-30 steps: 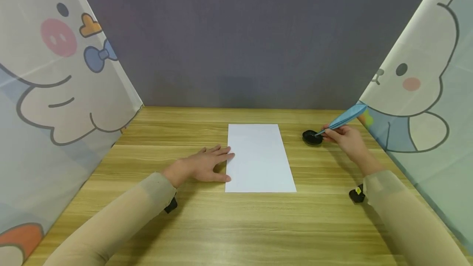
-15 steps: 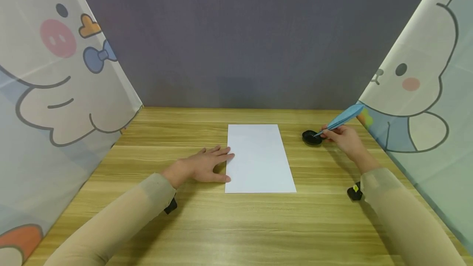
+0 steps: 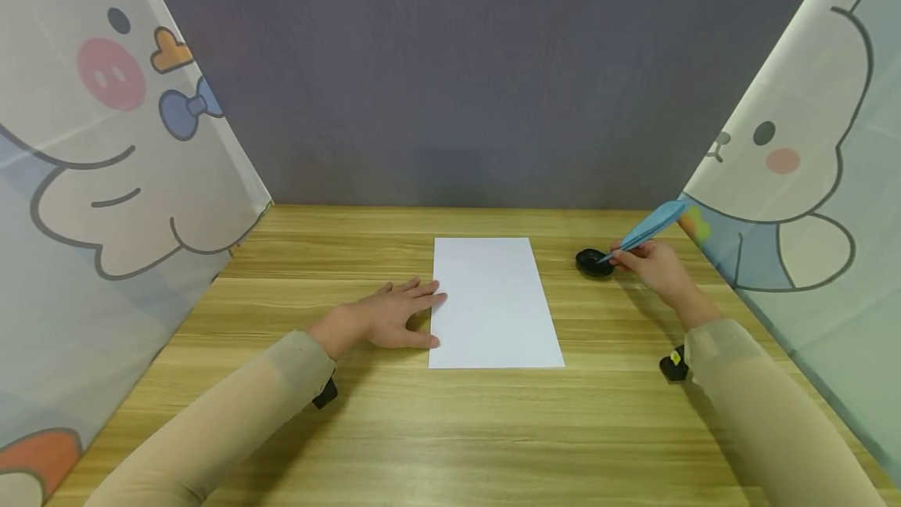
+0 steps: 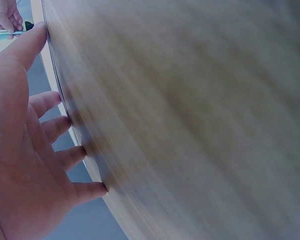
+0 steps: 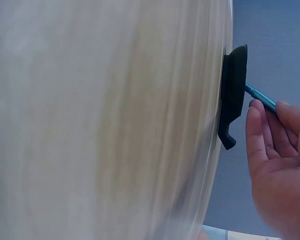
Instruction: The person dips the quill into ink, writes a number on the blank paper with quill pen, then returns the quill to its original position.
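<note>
My right hand [image 3: 660, 268] pinches a blue feather pen [image 3: 655, 225] between thumb and fingers, its plume slanting up to the right. The pen's lower end reaches into a small black dish [image 3: 594, 263] on the table. In the right wrist view the dish [image 5: 234, 85] has a short curved handle, and the pen's barrel [image 5: 262, 97] passes behind its rim, so the tip is hidden. With fingers spread, my left hand [image 3: 394, 315] rests at the left edge of a white sheet of paper [image 3: 493, 303]. Its fingertips [image 4: 77, 152] touch down in the left wrist view.
The wood-grain table [image 3: 450, 436] runs back to a grey panel [image 3: 457, 77]. Cartoon-printed cloths stand at the left [image 3: 141, 202] and right [image 3: 809, 257]. A black wrist device [image 3: 674, 366] shows under the right cuff, and another [image 3: 325, 393] under the left.
The feather's plume tip has shifted slightly left and down, and my right hand has moved a little left with it. The left hand, paper and dish stay in place.
</note>
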`<state>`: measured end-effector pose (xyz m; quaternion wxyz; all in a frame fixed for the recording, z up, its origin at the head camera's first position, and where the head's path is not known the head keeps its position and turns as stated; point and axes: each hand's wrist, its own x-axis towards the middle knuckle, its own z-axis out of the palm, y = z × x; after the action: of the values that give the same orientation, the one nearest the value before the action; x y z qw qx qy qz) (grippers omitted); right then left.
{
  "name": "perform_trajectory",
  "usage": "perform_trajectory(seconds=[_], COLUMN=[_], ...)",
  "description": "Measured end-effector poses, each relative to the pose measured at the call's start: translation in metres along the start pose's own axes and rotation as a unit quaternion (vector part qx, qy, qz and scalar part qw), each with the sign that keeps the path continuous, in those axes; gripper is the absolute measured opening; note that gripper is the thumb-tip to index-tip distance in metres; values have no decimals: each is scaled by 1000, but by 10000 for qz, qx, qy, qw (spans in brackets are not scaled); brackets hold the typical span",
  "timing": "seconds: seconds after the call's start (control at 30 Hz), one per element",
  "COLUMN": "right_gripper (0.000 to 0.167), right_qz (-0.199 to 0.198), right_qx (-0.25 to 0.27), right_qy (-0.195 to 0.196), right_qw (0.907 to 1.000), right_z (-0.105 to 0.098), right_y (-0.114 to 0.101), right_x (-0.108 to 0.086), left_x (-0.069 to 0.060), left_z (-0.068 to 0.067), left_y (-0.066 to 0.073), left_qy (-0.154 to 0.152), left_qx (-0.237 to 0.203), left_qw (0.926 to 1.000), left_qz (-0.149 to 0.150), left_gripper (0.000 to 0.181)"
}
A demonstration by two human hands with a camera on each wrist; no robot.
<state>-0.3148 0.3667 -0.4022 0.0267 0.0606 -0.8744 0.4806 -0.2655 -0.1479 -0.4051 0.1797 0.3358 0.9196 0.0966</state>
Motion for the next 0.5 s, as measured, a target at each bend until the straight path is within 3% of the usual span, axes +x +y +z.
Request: perform_trajectory(seconds=[0.5], right_gripper=[46], right_qz=[82], right_qx=[-265], right_qy=[-122], right_qw=[9995], right_z=[-1], right_y=[-3], right_x=[-1], left_x=[-2], left_z=[-2], left_y=[2], left_qy=[-45], left_qx=[-16], left_qw=[10000], left_qz=[-43], left_gripper=[91])
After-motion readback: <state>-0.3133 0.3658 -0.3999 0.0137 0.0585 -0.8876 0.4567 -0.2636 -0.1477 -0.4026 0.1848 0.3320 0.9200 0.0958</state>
